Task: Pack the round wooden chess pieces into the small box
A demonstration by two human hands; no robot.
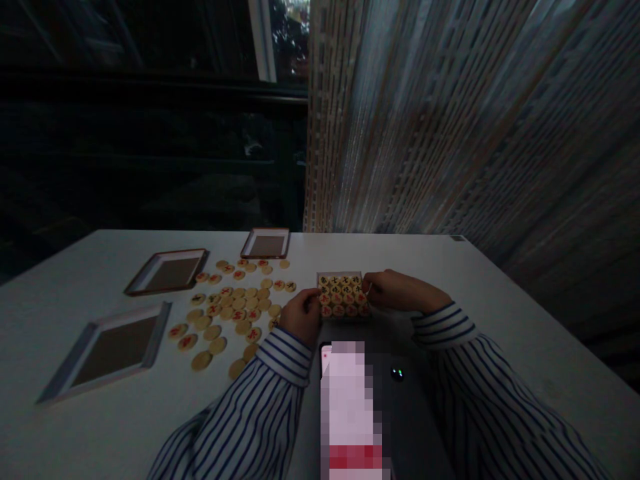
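A small box (345, 320) stands on the table in front of me, filled with rows of round Chinese chess pieces (343, 300). The rows nearer me carry red characters, the farther ones black. At the box's left edge, my left hand (301, 315) is closed with its fingertips against the side. My right hand (400, 291) pinches the right edge, its thumb and fingers bent together. To the left of my left hand lie many loose Chinese chess pieces (239, 303), some face up with red or black marks, others blank side up.
Three shallow box lids or trays lie to the left: a grey-white one (159, 333), a brown-rimmed one (131, 291) and a smaller one (265, 230) at the back. A phone (326, 357), partly blurred out, lies near me. A beaded curtain (400, 133) hangs behind the white table (500, 347).
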